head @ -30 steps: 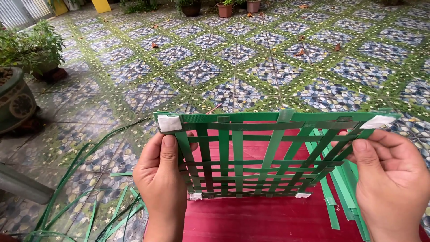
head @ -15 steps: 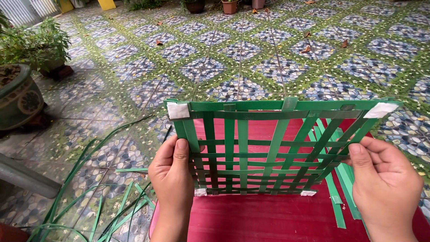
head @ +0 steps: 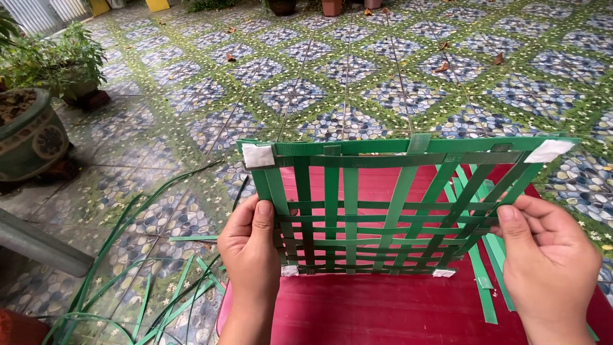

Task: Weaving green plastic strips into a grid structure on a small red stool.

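At the left edge stands a large patterned ceramic pot (head: 29, 137) with dark soil in it; a leafy potted plant (head: 67, 64) sits behind it, its pot mostly hidden by foliage. More pots (head: 332, 6) line the far edge of the tiled floor (head: 345, 83), their contents cut off by the frame.

The left hand (head: 252, 255) grips the left side of a green woven strap panel (head: 383, 204), thumb pressed flat on the front against the outer upright strap, the other fingers curled behind and out of sight. The right hand (head: 549, 262) holds the panel's right side the same way: thumb on the front over the slanting straps, fingers folded behind it. Both hands are closed on the panel, which is held upright above a red desk (head: 383, 310), its lower edge just over the surface. White tape patches (head: 257, 155) mark its corners. Loose green straps (head: 485, 281) lie on the desk beside the right hand, and more straps (head: 147, 281) trail across the floor at lower left.
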